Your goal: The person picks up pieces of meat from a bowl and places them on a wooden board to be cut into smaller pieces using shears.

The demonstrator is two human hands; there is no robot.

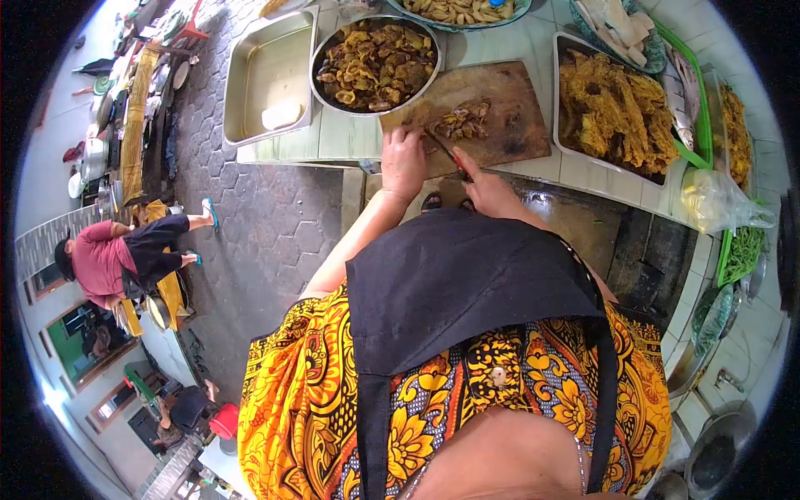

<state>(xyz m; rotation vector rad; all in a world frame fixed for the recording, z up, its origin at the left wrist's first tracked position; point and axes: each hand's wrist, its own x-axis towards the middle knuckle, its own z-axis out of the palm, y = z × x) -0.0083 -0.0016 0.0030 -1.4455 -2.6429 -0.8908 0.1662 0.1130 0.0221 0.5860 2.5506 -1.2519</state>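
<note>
At the wooden board [515, 96], knife [451, 153] in right hand [490, 192], left hand [403, 162] alongside.

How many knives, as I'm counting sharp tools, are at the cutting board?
1: the knife is in the right hand, its blade over the cutting board beside the left hand. Others may be hidden.

Food pieces [467, 122] on cutting board [517, 93]
</note>
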